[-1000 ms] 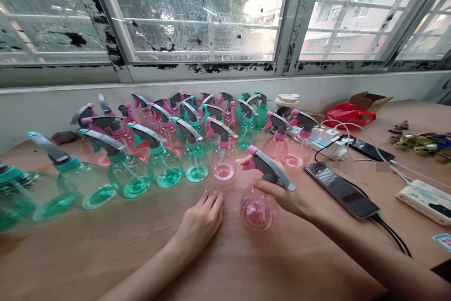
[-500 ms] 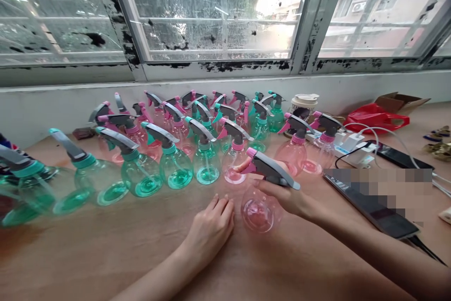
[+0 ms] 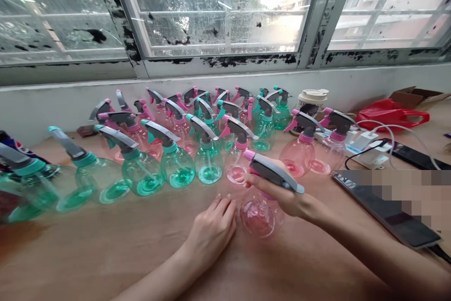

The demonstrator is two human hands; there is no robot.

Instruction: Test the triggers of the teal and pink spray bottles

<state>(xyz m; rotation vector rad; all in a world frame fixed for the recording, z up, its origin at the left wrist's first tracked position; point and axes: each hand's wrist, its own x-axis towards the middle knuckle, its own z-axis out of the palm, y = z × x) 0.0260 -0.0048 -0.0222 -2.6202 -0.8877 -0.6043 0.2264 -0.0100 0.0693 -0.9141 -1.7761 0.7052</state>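
Note:
My right hand [image 3: 287,195] is wrapped round the neck of a pink spray bottle [image 3: 259,219], just below its grey spray head with a pink nozzle. The index finger is curled across the trigger area and hides the trigger. The bottle tilts, its round base facing me. Beside it on the left, my left hand [image 3: 214,221] lies on the wooden table [image 3: 116,254], fingers loosely bent and holding nothing. Just behind the held bottle stands another pink spray bottle [image 3: 237,165]. A green spray bottle [image 3: 208,165] is to the left of that one.
Several green and pink spray bottles stand in rows along the back and left, among them a green one [image 3: 178,169]. Toward the right are a phone [image 3: 384,212], chargers with cables [image 3: 366,141], a lidded paper cup [image 3: 313,99], a red plastic bag [image 3: 391,115] and a cardboard box [image 3: 419,96].
My right index finger has curled in over the trigger, which showed before and is now covered. The view has shifted slightly. My left hand stays resting on the table.

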